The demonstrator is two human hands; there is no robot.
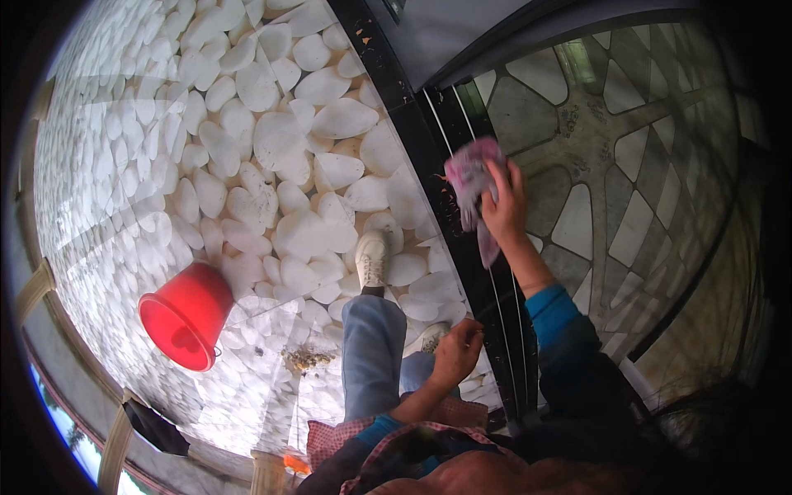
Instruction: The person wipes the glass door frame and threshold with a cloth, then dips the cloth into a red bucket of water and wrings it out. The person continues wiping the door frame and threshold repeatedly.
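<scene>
A pink and greyish-white cloth [473, 177] is in my right hand [506, 200], whose fingers press on it. It lies against the black door sill [462, 247], with one end hanging along the metal rails. Flakes of brownish debris [442, 178] are on the sill beside the cloth. My left hand [456, 355] is curled into a loose fist in front of my body, close to the sill's near part and apart from the cloth. Nothing shows between its fingers.
A red bucket [191, 309] sits on the white pebble-patterned floor [272, 157] at the left. Nearer to me lies a small heap of debris [305, 360]. My shoe [372, 257] stands on that floor. Right of the sill is a grey and white patterned surface [569, 214].
</scene>
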